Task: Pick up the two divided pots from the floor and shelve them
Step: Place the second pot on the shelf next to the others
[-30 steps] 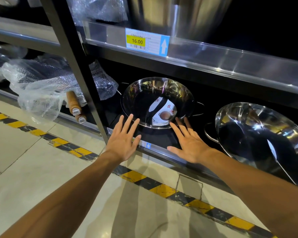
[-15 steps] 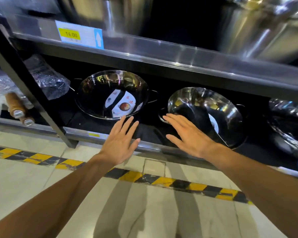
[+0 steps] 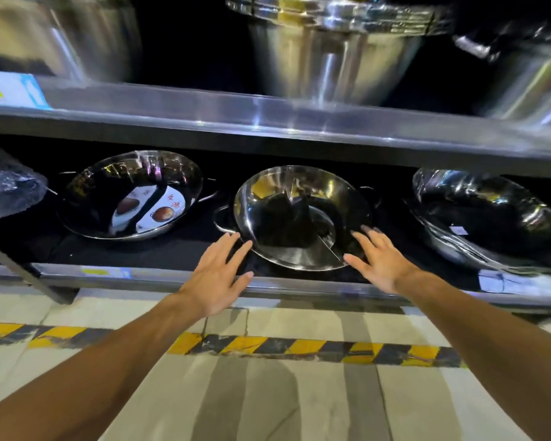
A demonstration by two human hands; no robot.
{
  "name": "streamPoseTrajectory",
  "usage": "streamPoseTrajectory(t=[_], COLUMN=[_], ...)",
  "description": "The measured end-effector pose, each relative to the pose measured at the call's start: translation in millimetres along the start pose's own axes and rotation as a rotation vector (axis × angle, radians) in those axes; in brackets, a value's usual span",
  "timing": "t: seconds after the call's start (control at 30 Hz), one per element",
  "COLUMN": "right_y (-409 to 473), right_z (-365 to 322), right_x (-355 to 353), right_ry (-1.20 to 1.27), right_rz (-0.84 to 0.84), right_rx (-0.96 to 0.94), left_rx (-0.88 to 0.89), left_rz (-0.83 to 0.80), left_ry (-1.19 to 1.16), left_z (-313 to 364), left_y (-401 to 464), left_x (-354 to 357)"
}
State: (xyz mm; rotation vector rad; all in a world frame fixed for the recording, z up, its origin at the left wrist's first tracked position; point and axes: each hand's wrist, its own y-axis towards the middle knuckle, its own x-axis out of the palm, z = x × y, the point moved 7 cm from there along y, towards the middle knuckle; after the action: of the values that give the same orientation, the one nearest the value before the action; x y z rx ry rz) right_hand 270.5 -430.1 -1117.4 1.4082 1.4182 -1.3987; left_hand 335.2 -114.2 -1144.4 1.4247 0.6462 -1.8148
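Two shiny steel divided pots lean on the dark bottom shelf (image 3: 185, 275). The left pot (image 3: 131, 194) has a paper label inside. The middle pot (image 3: 303, 218) has a thin divider wall and side handles. My left hand (image 3: 217, 275) is spread flat just left of the middle pot's front rim, fingertips near its left handle. My right hand (image 3: 379, 262) is spread at the pot's front right rim, its fingertips over the rim. Both hands hold nothing.
A third steel pot in plastic wrap (image 3: 490, 218) leans at the right. Large steel stockpots (image 3: 331, 49) stand on the upper shelf (image 3: 268, 119). Bubble-wrapped goods (image 3: 7, 189) sit far left. Yellow-black hazard tape (image 3: 299, 345) crosses the tiled floor.
The view has swung right, from the left pot to the middle pot. Both hands moved right with it and now flank the middle pot, still spread and holding nothing.
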Motion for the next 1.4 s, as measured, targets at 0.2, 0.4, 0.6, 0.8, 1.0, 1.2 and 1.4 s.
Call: streamPoseTrajectory(t=[0.2,0.4,0.6,0.8,1.0,1.2,1.4], right_y=[-4.6,-16.0,-19.2,-6.3,-8.8,-8.6,-1.4], right_z=[11.9,7.8,4.2,3.0,-7.5,-1.7,7.5], right_x=[9.6,19.6,18.6,26.8,20.5,18.1,19.4], right_ry=[-0.001,0.087,-0.027,0.032,0.026,-0.047,-0.059], right_rz=[-0.017,-0.013,0.039,-0.065,-0.027,0.046,0.033], right_rx=[-0.107,-0.145,-0.214,-0.127,-0.105,-0.129,-0.091], left_rx=[-0.063,-0.189,0.095,0.024,0.018,0.12,0.082], left_rz=[-0.058,-0.05,0.121,0.025,0.028,0.03,-0.007], left_ry=[0.153,0.139,0.234,0.314,0.289,0.281,0.162], left_z=[-11.1,-15.3,16.6,-0.2,11.0,17.5,14.5], left_y=[17.6,41.4,24.5,41.2,49.2,31.1,44.4], left_x=[5.9,0.7,0.7,14.1,-4.4,4.1,10.6])
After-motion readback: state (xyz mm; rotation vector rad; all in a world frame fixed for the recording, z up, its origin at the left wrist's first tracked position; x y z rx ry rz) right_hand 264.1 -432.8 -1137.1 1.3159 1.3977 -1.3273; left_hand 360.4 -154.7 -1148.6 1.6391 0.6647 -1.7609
